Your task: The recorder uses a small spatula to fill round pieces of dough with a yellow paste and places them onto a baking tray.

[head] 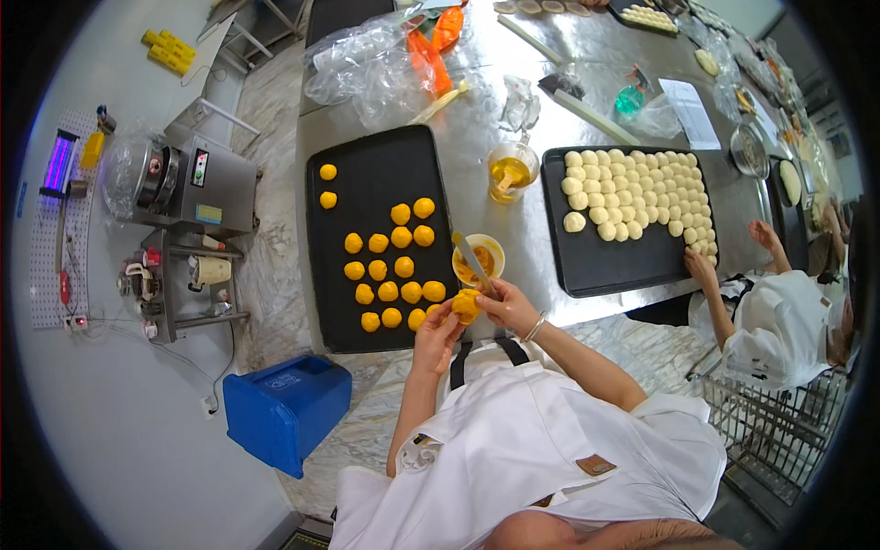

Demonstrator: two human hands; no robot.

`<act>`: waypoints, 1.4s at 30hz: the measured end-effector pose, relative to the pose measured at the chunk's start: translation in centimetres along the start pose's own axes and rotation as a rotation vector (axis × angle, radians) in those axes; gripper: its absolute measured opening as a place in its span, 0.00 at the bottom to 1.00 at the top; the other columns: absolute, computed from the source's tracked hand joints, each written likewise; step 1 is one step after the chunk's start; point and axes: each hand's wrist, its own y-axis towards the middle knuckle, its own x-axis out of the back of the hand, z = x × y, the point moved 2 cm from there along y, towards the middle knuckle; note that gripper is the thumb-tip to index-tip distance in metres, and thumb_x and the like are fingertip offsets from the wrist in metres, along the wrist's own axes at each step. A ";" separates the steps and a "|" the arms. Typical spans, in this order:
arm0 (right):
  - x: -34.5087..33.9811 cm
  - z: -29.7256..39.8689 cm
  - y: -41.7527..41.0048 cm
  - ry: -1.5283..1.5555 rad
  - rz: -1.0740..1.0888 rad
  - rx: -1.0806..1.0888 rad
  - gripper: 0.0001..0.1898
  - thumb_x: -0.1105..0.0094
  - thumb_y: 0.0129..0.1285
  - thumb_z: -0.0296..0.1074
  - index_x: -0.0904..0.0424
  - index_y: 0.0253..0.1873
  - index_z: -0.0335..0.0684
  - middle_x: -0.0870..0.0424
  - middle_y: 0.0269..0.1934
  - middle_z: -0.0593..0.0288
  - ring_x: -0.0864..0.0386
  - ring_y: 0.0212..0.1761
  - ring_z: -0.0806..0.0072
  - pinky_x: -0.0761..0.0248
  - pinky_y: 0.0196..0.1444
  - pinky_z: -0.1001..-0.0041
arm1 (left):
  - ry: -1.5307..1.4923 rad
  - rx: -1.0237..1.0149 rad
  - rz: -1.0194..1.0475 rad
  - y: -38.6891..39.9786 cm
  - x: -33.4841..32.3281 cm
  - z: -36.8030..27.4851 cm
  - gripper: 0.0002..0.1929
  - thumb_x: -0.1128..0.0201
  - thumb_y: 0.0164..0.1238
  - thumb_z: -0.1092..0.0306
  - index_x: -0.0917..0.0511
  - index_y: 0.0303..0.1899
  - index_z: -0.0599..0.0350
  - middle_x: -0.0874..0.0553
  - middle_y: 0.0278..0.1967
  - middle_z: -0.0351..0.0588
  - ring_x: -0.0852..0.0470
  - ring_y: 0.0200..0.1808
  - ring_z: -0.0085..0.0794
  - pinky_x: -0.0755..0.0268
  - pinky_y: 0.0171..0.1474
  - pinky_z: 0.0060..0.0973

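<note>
A yellow dough ball point(467, 306) with an uneven surface rests in the fingers of my left hand point(438, 338). My right hand point(514, 311) grips a flat spatula point(474, 264), its blade tilted up and away from me, while the fingertips touch the same ball. Just beyond the blade is a white bowl point(500, 249) with orange-brown filling point(485, 260) inside. On the left, a black baking tray point(371, 172) carries several yellow dough balls point(401, 237) in loose rows. My left hand is over the tray's near right corner and hides part of the nearest balls.
A glass jug of yellow oil point(512, 172) stands beyond the bowl. Right of it, another black tray point(619, 265) holds many pale dough balls point(622, 185), and a co-worker's hand point(700, 267) reaches its edge. Plastic bags point(364, 69) lie at the back; a blue bin point(289, 405) stands on the floor.
</note>
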 end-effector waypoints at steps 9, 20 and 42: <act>1.9 -0.6 0.0 -0.299 -0.065 0.082 0.10 0.39 0.67 0.35 0.26 0.47 0.38 0.31 0.24 0.74 0.40 0.18 0.88 0.47 0.20 0.83 | -0.055 -0.109 -0.111 1.1 2.2 -0.1 0.12 0.42 0.71 0.73 0.27 0.53 0.57 0.19 0.50 0.46 0.18 0.50 0.30 0.21 0.51 0.29; 1.5 -4.2 2.1 -0.150 -0.244 -0.019 0.13 0.40 0.68 0.38 0.25 0.50 0.37 0.26 0.26 0.69 0.34 0.17 0.86 0.42 0.17 0.83 | 0.086 -0.335 -0.369 2.6 2.2 0.8 0.14 0.39 0.69 0.72 0.29 0.54 0.57 0.19 0.49 0.44 0.19 0.47 0.30 0.23 0.50 0.27; -4.3 -0.2 -2.2 -0.188 -0.107 0.195 0.19 0.47 0.69 0.28 0.28 0.63 0.36 0.15 0.37 0.63 0.26 0.18 0.86 0.31 0.21 0.83 | 1.220 -1.013 -0.330 -2.8 -5.5 -5.1 0.27 0.32 0.61 0.73 0.32 0.61 0.55 0.12 0.39 0.48 0.13 0.39 0.38 0.22 0.43 0.32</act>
